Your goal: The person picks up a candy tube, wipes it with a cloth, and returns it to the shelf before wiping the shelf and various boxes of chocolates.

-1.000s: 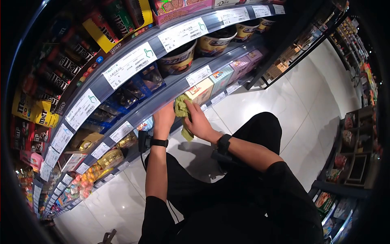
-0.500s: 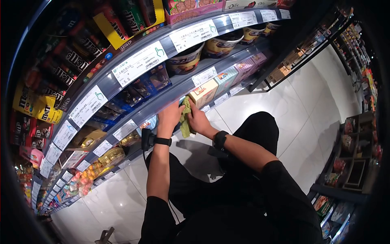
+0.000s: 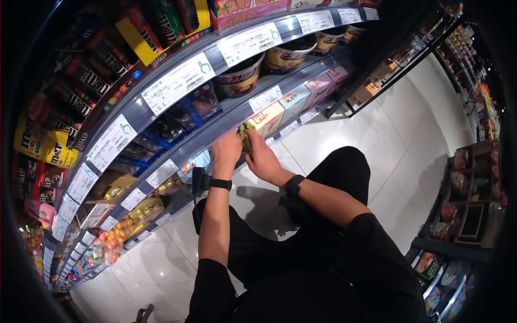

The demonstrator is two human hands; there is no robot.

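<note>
A crumpled yellow-green cloth [image 3: 245,141] is bunched between my two hands at the front of the low shelf. My right hand [image 3: 264,160] closes on it from the right. Just left of the cloth, my left hand [image 3: 226,151] reaches in at the shelf edge, its fingertips hidden. A cream box [image 3: 267,121] stands on the shelf just beyond my hands. To the left of my left wrist, a light-blue box [image 3: 197,164] shows partly behind the shelf edge.
Above my hands, price labels [image 3: 177,83] run along the curved shelf edge, over tubs [image 3: 239,78] and blue packs [image 3: 169,126]. More boxes [image 3: 295,102] line the low shelf to the right. Pale tiled floor [image 3: 371,129] surrounds my bent knee [image 3: 344,167]. Another display [image 3: 468,199] stands far right.
The cloth, which hung down below my hands, is now gathered up between them. My left hand has shifted slightly right, and my right hand's fingers have spread further over the cloth.
</note>
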